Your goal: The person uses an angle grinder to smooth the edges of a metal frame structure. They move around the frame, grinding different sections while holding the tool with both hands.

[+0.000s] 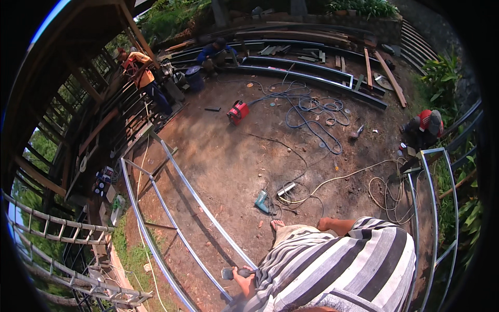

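Brown dirt ground point(223, 161) fills the yard, with green plants point(174, 23) on the far side and a dark shed point(78, 73) at the far left. A long metal frame point(178, 229) is at the near left. The left hand point(245, 283) is wrapped around a dark tool point(242, 272) with a grey end. The tool is by the near end of the frame; I can't tell if they touch. The right hand is out of sight, so I can't tell what it does.

The tool could slip and nip someone if just one hand grips it. The frame might wobble if nothing holds it down. The feet point(278, 224) are bare, so a hot or sharp bit could hurt them. A green drill point(262, 202) lies near one foot, and a pale cord point(358, 173) runs off to the right. Getting up fast could mean a trip. A person point(431, 121) crouches at the right, well apart.
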The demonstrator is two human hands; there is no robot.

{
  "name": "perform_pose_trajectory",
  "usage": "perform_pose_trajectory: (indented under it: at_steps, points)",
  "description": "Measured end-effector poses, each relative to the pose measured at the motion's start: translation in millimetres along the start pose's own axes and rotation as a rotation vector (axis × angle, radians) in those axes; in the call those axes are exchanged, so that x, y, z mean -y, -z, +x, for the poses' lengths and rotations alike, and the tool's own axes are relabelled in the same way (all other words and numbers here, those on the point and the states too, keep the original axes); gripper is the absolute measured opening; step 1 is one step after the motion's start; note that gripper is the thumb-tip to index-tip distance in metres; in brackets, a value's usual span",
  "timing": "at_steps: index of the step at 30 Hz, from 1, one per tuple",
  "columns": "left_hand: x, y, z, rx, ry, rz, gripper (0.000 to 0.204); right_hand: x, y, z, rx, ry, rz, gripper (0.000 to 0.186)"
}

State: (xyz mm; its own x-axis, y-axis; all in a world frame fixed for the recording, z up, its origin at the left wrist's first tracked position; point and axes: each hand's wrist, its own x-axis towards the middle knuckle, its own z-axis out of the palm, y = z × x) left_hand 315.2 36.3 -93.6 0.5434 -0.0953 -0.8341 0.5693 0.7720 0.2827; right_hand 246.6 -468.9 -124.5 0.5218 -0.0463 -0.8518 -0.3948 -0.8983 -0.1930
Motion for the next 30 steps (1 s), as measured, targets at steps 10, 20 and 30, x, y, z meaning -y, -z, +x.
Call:
perform_pose_trajectory:
  at_steps: [10, 20, 30]
  points:
    - [-3.2, 63.0, 47.5, -0.146, 0.313, -0.08, 0.032, 26.0, -10.3, -12.0, -0.063, 0.127, 0.173, 0.042]
    - [-3.4, 71.8, 47.4, -0.05, 0.108, 0.488, 0.03, 29.3, -29.9, -10.8, -0.118, 0.137, 0.18, 0.044]
    - [3.0, 88.0, 44.1, -0.051, 0.043, 0.506, 0.029, 21.5, -47.0, 10.9, -0.15, 0.179, 0.159, 0.048]
